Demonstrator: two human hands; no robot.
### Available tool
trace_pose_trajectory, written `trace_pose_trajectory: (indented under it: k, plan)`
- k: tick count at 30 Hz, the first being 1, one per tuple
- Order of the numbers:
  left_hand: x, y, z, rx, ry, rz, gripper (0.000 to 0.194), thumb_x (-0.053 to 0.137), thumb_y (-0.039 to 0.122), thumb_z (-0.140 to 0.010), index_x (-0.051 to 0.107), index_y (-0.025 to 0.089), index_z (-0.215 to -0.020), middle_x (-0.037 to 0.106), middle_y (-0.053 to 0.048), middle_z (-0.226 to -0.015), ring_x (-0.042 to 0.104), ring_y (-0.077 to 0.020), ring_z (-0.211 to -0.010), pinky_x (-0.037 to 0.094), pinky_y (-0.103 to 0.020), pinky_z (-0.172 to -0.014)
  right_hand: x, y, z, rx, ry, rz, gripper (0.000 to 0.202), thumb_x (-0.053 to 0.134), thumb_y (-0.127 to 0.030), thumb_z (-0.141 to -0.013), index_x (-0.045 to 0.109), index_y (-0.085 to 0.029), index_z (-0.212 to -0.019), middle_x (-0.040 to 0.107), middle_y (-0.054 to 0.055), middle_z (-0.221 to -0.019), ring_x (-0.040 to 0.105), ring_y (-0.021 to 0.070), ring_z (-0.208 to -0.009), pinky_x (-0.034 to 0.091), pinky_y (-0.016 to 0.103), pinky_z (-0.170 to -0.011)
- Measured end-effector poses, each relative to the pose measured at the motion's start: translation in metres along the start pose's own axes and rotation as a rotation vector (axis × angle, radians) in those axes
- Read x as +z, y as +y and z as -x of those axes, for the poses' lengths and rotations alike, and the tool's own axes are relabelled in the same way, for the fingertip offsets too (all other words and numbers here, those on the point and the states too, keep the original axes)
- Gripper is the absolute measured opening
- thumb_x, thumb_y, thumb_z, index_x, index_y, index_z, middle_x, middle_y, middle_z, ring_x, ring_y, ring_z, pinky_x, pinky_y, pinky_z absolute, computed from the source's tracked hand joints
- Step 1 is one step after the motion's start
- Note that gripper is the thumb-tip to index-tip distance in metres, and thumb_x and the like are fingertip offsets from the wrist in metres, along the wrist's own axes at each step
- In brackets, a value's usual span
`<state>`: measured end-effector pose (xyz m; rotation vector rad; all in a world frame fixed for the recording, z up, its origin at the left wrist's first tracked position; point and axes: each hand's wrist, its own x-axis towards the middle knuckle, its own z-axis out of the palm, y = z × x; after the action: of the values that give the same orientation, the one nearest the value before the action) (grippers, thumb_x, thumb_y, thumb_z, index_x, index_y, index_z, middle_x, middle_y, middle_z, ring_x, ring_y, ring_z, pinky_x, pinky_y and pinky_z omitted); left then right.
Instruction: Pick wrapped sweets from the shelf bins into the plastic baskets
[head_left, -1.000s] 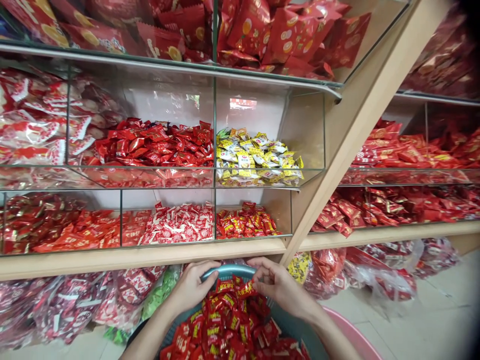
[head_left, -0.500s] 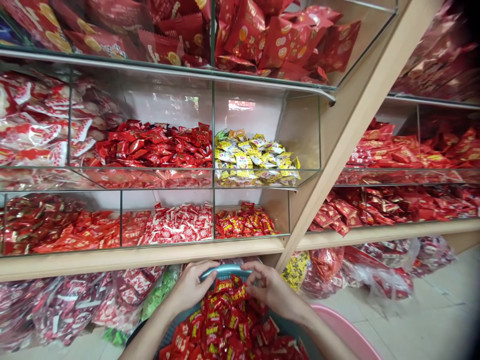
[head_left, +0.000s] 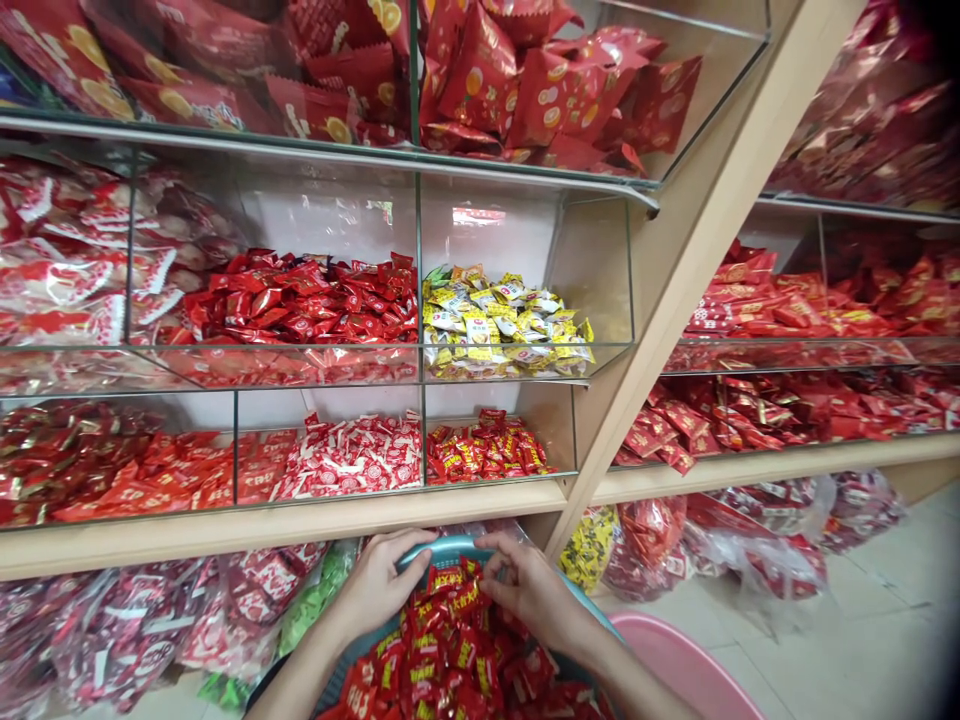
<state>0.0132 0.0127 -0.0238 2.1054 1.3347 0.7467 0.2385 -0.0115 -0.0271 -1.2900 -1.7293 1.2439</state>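
Wooden shelves (head_left: 285, 528) with glass fronts fill the background, one slanting post (head_left: 694, 265) parting two sections, each showing three tiers. On the left section's middle tier sit three heaps: white-and-red packets (head_left: 60, 270), red sweets (head_left: 307, 300) and yellow sweets (head_left: 495, 325). Its bottom tier has two dividers in view, and its rightmost bin (head_left: 487, 447) holds red sweets with yellow lettering. Under the shelves, several clear bags lie on the tiled floor (head_left: 862, 590), among them one green bag (head_left: 315, 605) and one yellow bag (head_left: 589, 545).

One teal basket (head_left: 454, 550) stands below the shelf edge, heaped with red candies (head_left: 450, 650), too many to count. Two hands are at it: the left hand (head_left: 386, 580) grips the far rim, thumb inside; the right hand (head_left: 529, 585) is curled at the rim's right part, fingertips by the candies, and whether it pinches one I cannot tell. One pink tub (head_left: 686, 660) is just beside the basket, on the right.
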Motion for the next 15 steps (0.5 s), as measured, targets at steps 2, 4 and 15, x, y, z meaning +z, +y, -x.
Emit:
trace_pose_trajectory:
  k: [2,4,15]
  plan:
    - [0.0,0.0,0.0,0.01,0.004,0.019,0.03,0.046,0.037,-0.087,0.066,0.024,-0.105,0.07,-0.003,-0.102,0.063,-0.0176,-0.082,0.049,-0.023,-0.071,0.0,-0.001,0.001,-0.025,0.025,0.076,0.03,0.053,-0.025,-0.077,0.051,-0.02,-0.106,0.057,-0.004,-0.074,0.049,0.0083,-0.045,0.036,0.021,-0.044]
    - [0.001,-0.001,-0.001,0.019,0.005,0.025,0.031,0.046,0.037,-0.087,0.066,0.024,-0.106,0.069,-0.003,-0.103,0.063,-0.0176,-0.082,0.049,-0.024,-0.077,-0.003,-0.006,0.004,-0.067,0.065,0.159,0.028,0.052,-0.025,-0.078,0.054,-0.02,-0.105,0.06,-0.002,-0.076,0.049,0.0093,-0.048,0.037,0.022,-0.046]
    - [0.0,-0.002,-0.001,0.009,0.017,-0.002,0.03,0.046,0.038,-0.086,0.067,0.025,-0.105,0.07,-0.001,-0.101,0.063,-0.0165,-0.077,0.048,-0.021,-0.063,-0.108,-0.106,-0.023,-0.207,0.138,1.181,0.023,0.039,-0.017,-0.091,0.062,-0.017,-0.091,0.066,0.009,-0.09,0.063,0.0191,-0.081,0.044,0.027,-0.069]
